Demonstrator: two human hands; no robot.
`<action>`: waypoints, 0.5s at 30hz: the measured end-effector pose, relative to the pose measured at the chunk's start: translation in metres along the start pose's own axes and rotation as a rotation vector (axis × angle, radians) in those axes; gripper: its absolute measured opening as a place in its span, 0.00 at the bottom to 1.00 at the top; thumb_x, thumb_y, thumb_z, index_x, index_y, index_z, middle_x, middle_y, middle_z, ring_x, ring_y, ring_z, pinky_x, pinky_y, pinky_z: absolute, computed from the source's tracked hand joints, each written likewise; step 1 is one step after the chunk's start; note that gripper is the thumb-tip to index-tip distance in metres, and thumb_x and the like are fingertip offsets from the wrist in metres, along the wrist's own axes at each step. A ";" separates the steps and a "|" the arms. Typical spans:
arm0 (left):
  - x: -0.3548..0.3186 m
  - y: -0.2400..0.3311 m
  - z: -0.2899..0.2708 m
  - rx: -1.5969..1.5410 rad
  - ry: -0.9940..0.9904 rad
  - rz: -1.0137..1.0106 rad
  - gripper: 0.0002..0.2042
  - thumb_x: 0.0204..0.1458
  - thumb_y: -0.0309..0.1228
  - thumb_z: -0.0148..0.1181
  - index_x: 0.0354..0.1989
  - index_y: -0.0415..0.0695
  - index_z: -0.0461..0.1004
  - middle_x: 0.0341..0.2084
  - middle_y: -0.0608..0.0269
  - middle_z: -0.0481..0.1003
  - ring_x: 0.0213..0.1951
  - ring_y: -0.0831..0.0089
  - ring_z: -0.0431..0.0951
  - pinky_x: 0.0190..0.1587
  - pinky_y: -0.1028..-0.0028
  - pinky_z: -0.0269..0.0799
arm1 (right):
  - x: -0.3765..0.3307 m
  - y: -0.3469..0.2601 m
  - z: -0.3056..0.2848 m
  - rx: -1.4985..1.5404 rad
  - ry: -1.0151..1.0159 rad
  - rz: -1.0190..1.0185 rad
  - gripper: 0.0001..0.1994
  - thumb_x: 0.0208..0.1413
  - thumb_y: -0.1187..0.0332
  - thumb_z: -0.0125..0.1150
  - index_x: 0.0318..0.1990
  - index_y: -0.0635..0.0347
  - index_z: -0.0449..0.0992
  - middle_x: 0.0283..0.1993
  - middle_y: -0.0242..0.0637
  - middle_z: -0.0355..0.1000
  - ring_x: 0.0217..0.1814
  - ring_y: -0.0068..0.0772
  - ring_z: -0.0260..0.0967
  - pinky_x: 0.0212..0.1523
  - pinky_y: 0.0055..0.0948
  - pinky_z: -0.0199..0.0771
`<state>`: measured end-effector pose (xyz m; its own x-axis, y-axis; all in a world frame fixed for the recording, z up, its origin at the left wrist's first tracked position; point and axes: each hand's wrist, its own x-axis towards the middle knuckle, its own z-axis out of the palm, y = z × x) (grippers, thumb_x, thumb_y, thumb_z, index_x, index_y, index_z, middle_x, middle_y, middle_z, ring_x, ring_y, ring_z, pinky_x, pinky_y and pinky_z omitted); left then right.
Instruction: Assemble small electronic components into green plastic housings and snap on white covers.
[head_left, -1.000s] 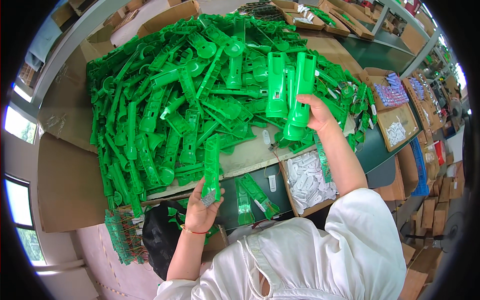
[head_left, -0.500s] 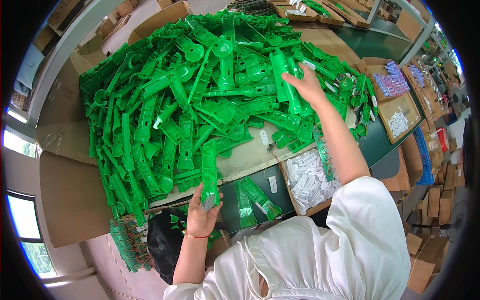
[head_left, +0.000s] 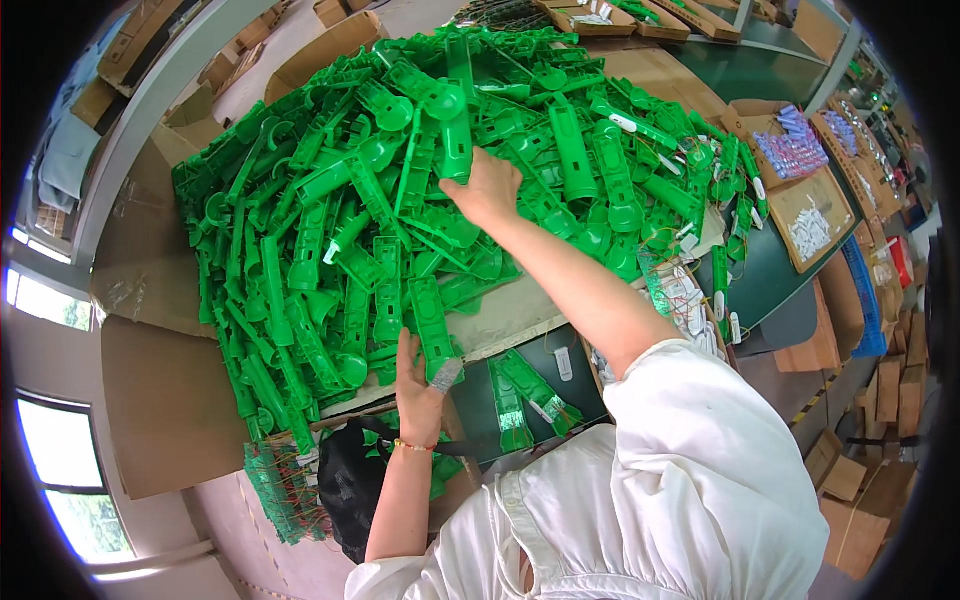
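My right hand (head_left: 490, 188) reaches over a big heap of green plastic shells and closes on one long shell (head_left: 456, 148) in the upper middle; its fingertips are partly hidden. At the heap's near edge, my left hand (head_left: 420, 408) has its fingers stretched apart, one wrapped in grey. The grey-wrapped digit lies over the near end of a green shell half (head_left: 432, 318), whose far end rests against the heap. Two green shell halves with silvery ends (head_left: 535, 390) lie side by side on the dark table, right of my left hand. A small white plastic piece (head_left: 563, 364) lies beyond them.
A box of white plastic parts (head_left: 700, 330) is partly behind my right forearm. Further right stand a tray of purple-wrapped cylinders (head_left: 790, 160) and one of small white parts (head_left: 810, 232). Green circuit boards with wires (head_left: 285, 490) and a black bag (head_left: 350, 490) are at lower left.
My right hand has swung left from shells on the right side to one in the upper middle. My left hand has shifted slightly forward, its fingers spreading beside the shell half, which now tilts.
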<state>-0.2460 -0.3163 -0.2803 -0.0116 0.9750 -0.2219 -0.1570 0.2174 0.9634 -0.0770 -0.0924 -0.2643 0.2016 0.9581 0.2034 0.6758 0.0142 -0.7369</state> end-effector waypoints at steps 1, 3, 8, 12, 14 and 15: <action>0.001 -0.003 -0.005 0.079 0.043 0.046 0.41 0.45 0.21 0.62 0.65 0.40 0.41 0.62 0.51 0.50 0.59 0.63 0.58 0.56 0.67 0.60 | -0.013 -0.005 0.000 0.097 0.106 -0.020 0.28 0.40 0.55 0.65 0.46 0.65 0.66 0.42 0.46 0.69 0.49 0.43 0.62 0.54 0.43 0.51; 0.003 0.000 -0.010 0.205 0.074 0.113 0.38 0.47 0.25 0.61 0.64 0.38 0.44 0.63 0.51 0.49 0.65 0.61 0.46 0.61 0.66 0.49 | -0.037 -0.002 0.004 0.293 0.306 -0.088 0.23 0.43 0.60 0.62 0.45 0.64 0.67 0.36 0.44 0.71 0.42 0.41 0.67 0.49 0.41 0.59; 0.015 0.021 -0.006 0.028 0.049 0.130 0.29 0.53 0.27 0.53 0.62 0.35 0.49 0.61 0.50 0.53 0.63 0.62 0.53 0.61 0.70 0.52 | -0.131 -0.019 -0.009 0.805 -0.101 -0.109 0.12 0.50 0.72 0.56 0.43 0.64 0.70 0.28 0.32 0.71 0.29 0.20 0.67 0.31 0.21 0.68; 0.037 0.024 0.013 -0.181 -0.116 0.019 0.27 0.59 0.39 0.44 0.64 0.42 0.46 0.59 0.52 0.56 0.59 0.62 0.60 0.56 0.62 0.60 | -0.155 -0.013 -0.010 0.822 -0.296 -0.117 0.10 0.50 0.73 0.55 0.41 0.64 0.71 0.28 0.31 0.70 0.30 0.18 0.66 0.29 0.20 0.68; 0.050 0.016 0.014 -0.269 -0.051 -0.100 0.27 0.59 0.39 0.43 0.64 0.43 0.46 0.58 0.52 0.57 0.56 0.62 0.63 0.55 0.61 0.62 | -0.154 -0.010 -0.014 0.549 -0.251 -0.235 0.13 0.44 0.70 0.60 0.40 0.61 0.72 0.32 0.34 0.69 0.39 0.29 0.66 0.39 0.29 0.67; 0.053 0.010 0.013 -0.267 -0.069 -0.101 0.26 0.59 0.37 0.44 0.63 0.44 0.47 0.57 0.52 0.59 0.54 0.63 0.65 0.53 0.62 0.64 | -0.151 0.000 -0.015 0.296 -0.113 -0.427 0.16 0.42 0.69 0.62 0.41 0.60 0.71 0.34 0.36 0.68 0.43 0.35 0.65 0.43 0.33 0.65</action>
<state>-0.2350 -0.2621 -0.2808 0.0833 0.9517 -0.2954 -0.4087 0.3030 0.8609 -0.0966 -0.2410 -0.2850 -0.1366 0.8739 0.4666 0.4491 0.4744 -0.7571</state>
